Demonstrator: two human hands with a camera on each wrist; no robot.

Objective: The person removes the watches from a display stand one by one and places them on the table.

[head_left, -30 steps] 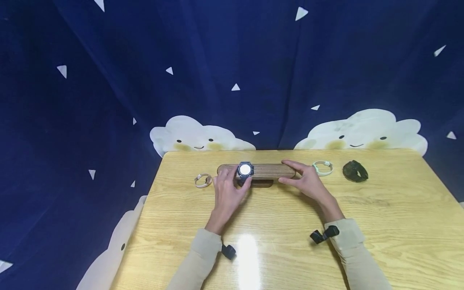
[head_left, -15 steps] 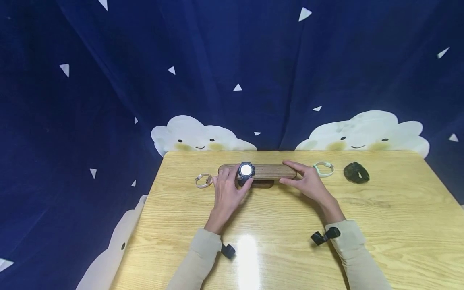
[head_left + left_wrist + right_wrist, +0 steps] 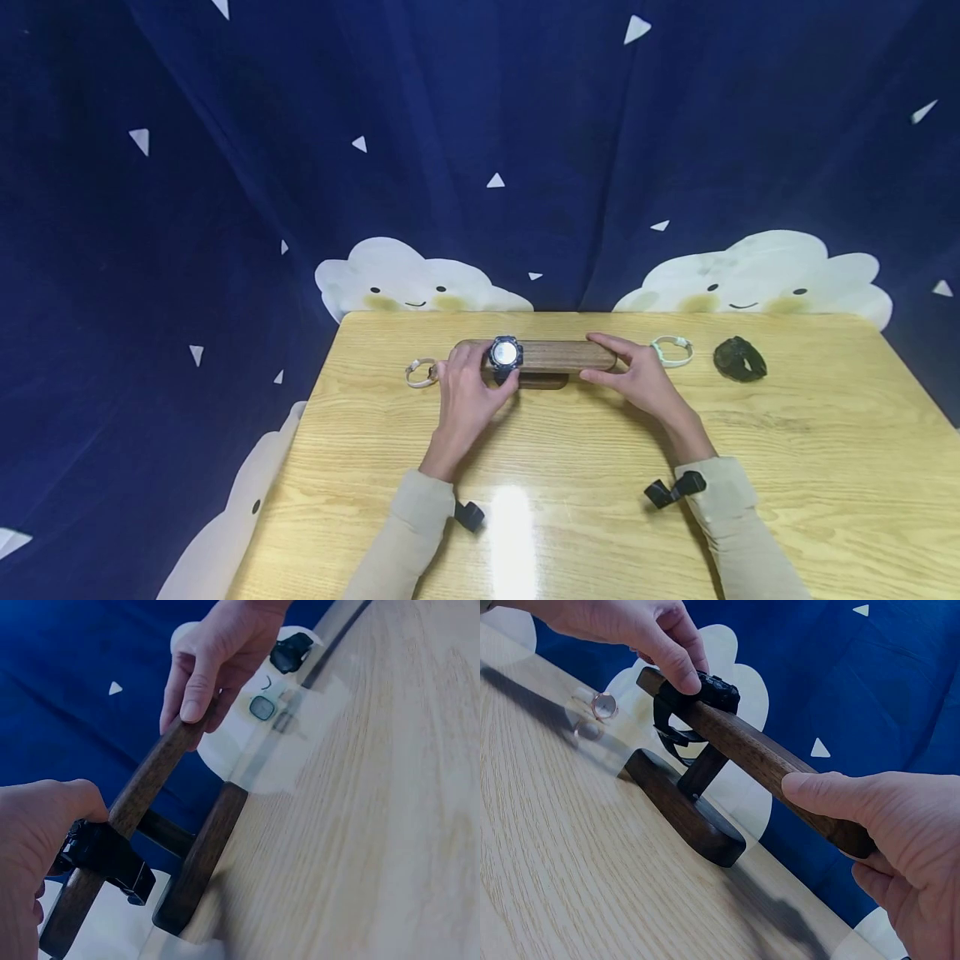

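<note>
A dark wooden T-shaped watch stand is upright near the table's far edge. A black watch with a round face sits on its top bar, left of the middle. In the right wrist view its strap curves down around the bar. My left hand pinches the watch by its case, thumb on the near side. My right hand grips the right end of the bar between thumb and fingers. Below, the stand's base rests on the table.
A watch with a pale strap lies left of the stand. To the right lie a pale green-strapped watch and a dark watch. A blue curtain hangs behind the wooden table.
My left hand has slid the black watch slightly left along the bar. My right hand keeps its grip on the bar's right end. The head view has shifted a little.
</note>
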